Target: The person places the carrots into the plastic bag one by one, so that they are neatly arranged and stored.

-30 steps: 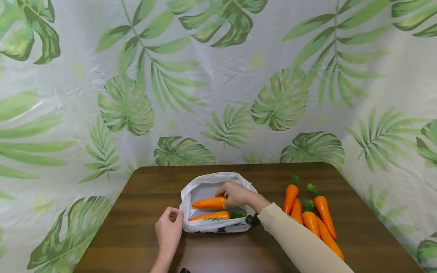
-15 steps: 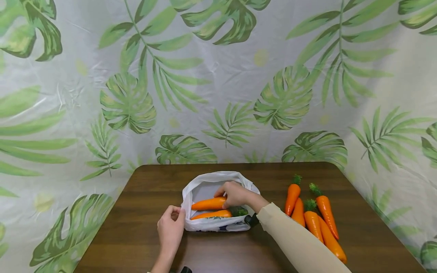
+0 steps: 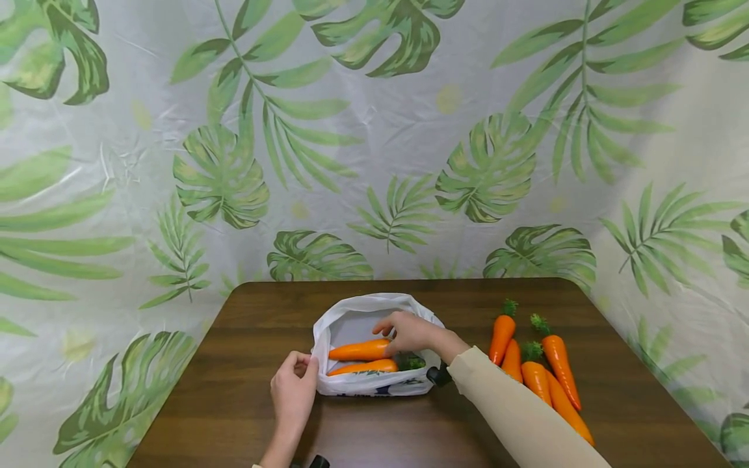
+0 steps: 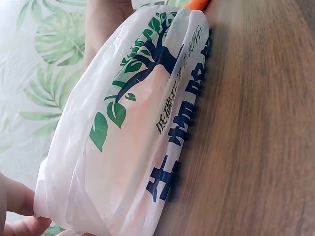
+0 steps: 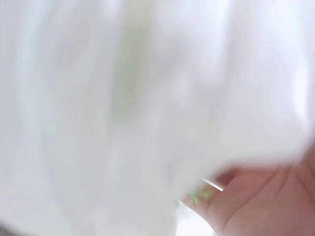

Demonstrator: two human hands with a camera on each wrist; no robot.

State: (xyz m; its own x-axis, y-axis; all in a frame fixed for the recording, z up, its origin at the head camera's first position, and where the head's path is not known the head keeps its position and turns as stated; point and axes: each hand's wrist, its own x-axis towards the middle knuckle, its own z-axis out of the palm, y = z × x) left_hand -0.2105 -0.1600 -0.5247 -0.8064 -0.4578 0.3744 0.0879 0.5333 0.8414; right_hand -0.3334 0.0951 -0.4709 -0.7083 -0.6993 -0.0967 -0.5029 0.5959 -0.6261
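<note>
A white plastic bag (image 3: 374,302) lies with its mouth held wide in the head view; its side with a printed tree (image 4: 133,118) fills much of the left wrist view. My left hand (image 3: 294,387) pinches the bag's left rim between thumb and fingers. Two orange carrots lie side by side inside: the rear carrot (image 3: 357,350) and the front carrot (image 3: 365,367), whose green top shows. Over the thick end of the rear carrot, my right hand (image 3: 412,335) has its fingers loosely spread. Blurred white plastic (image 5: 98,98) covers most of the right wrist view.
Several more carrots (image 3: 560,367) lie in a loose group on the right side of the brown wooden table (image 3: 257,325), partly behind the right sleeve (image 3: 521,406). A leaf-patterned curtain (image 3: 404,143) hangs behind the table.
My right hand has let go of the rear carrot, its fingers parting and lifting slightly to the right. The carrot stays in the bag; my left hand keeps its pinch on the rim.
</note>
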